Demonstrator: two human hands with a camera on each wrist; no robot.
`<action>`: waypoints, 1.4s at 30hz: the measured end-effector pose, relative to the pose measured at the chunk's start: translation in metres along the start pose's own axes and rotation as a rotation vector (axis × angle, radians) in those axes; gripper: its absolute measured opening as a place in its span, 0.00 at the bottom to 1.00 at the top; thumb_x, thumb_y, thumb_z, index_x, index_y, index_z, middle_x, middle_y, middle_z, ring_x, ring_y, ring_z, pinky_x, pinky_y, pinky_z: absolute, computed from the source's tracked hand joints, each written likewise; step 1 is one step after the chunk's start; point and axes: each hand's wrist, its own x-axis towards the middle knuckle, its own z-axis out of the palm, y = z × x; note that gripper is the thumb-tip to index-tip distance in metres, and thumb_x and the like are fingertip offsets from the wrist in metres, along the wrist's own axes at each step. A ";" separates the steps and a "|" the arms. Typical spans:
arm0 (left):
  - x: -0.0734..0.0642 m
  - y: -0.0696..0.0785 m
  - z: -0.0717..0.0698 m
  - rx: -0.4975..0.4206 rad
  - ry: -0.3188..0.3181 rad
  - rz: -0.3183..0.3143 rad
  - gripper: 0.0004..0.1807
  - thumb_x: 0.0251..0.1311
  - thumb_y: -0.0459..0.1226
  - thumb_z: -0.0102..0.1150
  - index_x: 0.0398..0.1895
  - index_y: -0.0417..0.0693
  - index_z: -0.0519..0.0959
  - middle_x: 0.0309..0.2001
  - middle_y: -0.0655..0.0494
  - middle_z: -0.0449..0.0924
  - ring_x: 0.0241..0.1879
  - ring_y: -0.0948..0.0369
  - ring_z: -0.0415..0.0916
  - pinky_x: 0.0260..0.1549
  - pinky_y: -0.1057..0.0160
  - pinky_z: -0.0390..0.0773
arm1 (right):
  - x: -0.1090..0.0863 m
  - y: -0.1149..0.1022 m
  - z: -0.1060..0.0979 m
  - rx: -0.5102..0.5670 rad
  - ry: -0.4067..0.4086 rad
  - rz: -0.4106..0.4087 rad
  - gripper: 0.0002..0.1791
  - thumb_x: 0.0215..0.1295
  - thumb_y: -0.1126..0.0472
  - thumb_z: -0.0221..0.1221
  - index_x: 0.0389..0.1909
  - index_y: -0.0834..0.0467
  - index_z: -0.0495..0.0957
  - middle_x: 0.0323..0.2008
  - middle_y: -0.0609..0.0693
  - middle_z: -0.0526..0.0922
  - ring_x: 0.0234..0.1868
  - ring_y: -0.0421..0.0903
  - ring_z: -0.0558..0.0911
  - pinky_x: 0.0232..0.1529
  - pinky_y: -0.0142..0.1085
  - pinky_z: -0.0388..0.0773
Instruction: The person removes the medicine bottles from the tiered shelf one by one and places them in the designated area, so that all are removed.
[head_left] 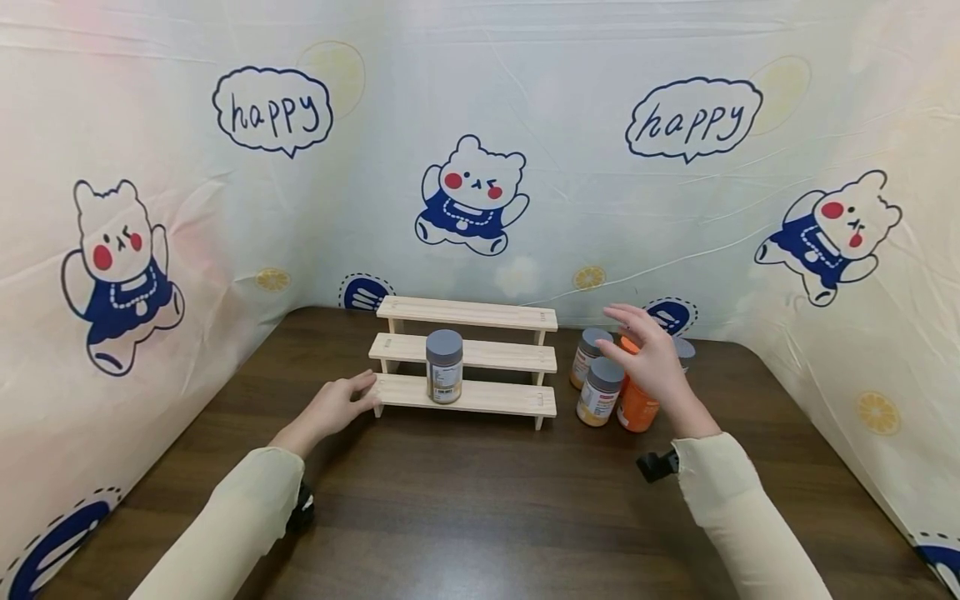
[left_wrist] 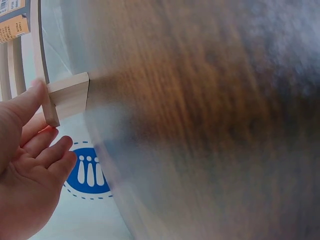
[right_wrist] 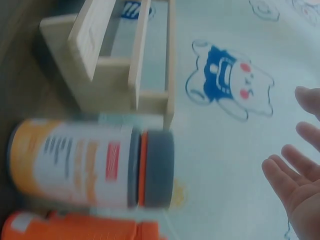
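Observation:
A three-step wooden display stand (head_left: 480, 400) stands on the table, with one grey-capped bottle (head_left: 445, 371) upright on its lowest step. My left hand (head_left: 341, 408) is at the left end of that step. In the left wrist view, thumb and index finger hold the end of the board (left_wrist: 41, 55), the other fingers spread below. My right hand (head_left: 645, 354) hovers over a group of bottles to the right, fingers apart and nothing between them. Grey-capped bottles (head_left: 600, 396) and an orange bottle (head_left: 637, 410) stand under it, partly hidden by the hand.
The dark wooden table (head_left: 465, 500) carries everything. Behind and on both sides hangs a pale curtain (head_left: 570, 192) printed with cartoon bears. Another grey cap (head_left: 684, 348) shows just beyond my right hand.

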 end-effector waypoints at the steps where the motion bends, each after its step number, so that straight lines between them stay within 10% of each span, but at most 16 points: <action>1: 0.000 0.000 0.000 -0.002 0.000 0.000 0.28 0.63 0.40 0.54 0.62 0.31 0.65 0.63 0.36 0.60 0.61 0.41 0.57 0.56 0.43 0.60 | 0.002 -0.003 0.003 0.005 -0.009 -0.014 0.25 0.56 0.65 0.64 0.56 0.63 0.73 0.58 0.58 0.69 0.55 0.54 0.72 0.54 0.48 0.68; 26: -0.001 0.000 0.000 -0.016 -0.006 -0.024 0.29 0.63 0.41 0.54 0.62 0.32 0.64 0.64 0.37 0.59 0.62 0.42 0.57 0.56 0.43 0.60 | 0.041 -0.055 0.096 0.100 -0.199 -0.204 0.25 0.56 0.62 0.65 0.55 0.65 0.74 0.55 0.56 0.72 0.55 0.49 0.72 0.52 0.40 0.72; 42: -0.001 0.000 0.000 -0.021 -0.013 -0.040 0.28 0.64 0.40 0.54 0.63 0.33 0.64 0.65 0.38 0.58 0.62 0.42 0.56 0.57 0.43 0.59 | 0.041 -0.066 0.151 0.194 -0.312 -0.168 0.24 0.56 0.59 0.64 0.55 0.60 0.75 0.56 0.53 0.70 0.56 0.43 0.70 0.54 0.36 0.69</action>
